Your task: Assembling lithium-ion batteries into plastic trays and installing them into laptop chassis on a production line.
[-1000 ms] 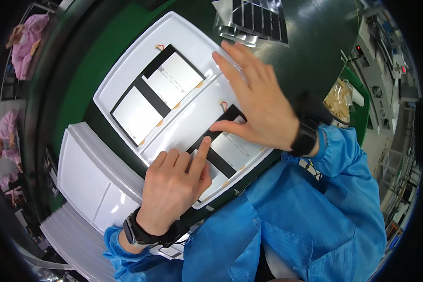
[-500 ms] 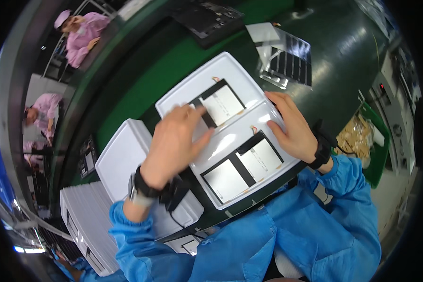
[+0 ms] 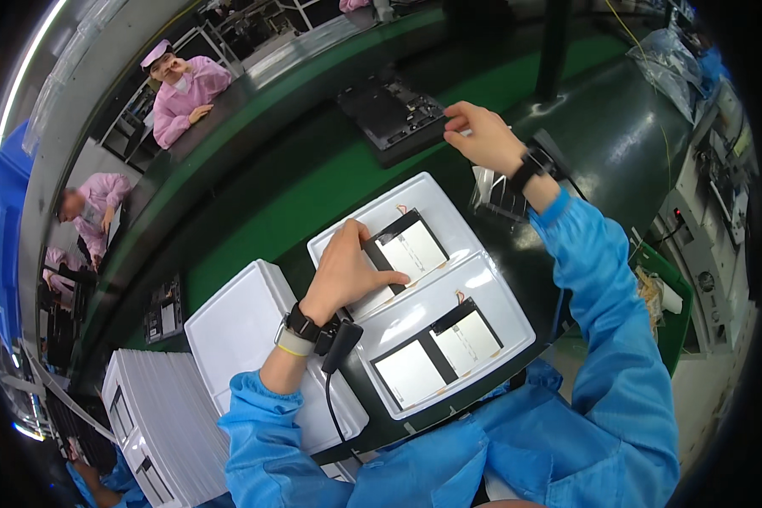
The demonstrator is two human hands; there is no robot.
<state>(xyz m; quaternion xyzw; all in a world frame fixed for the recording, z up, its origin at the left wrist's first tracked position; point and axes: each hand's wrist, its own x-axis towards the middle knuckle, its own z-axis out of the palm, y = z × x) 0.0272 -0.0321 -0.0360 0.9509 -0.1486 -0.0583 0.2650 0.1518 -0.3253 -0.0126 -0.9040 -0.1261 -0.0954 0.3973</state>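
A white two-compartment plastic tray [image 3: 510, 326] lies before me. In its far compartment is a flat silver-and-black battery pack [image 3: 412, 245] with a small wire lead. My left hand [image 3: 347, 267] spans that pack, thumb at the near edge and fingers curled over the far edge. Another battery pack [image 3: 466, 343] of the same kind lies in the near compartment, untouched. Farther off, my right hand [image 3: 487, 140] is stretched out with curled fingers at the right edge of a black open tablet housing [image 3: 389, 110]. Its fingertips meet that edge.
A second white tray [image 3: 237, 317] lies to the left, beside a tall stack of white trays [image 3: 165, 419]. Clear plastic film [image 3: 498, 195] lies beyond the tray. Another open device [image 3: 165, 309] rests on the green belt [image 3: 271, 190]. People in pink sit across the line. A green bin [image 3: 681, 313] stands right.
My right hand has left the tray's right edge and reached forward to the tablet housing. My left hand has settled on the far battery pack. The view has shifted, showing more of the belt.
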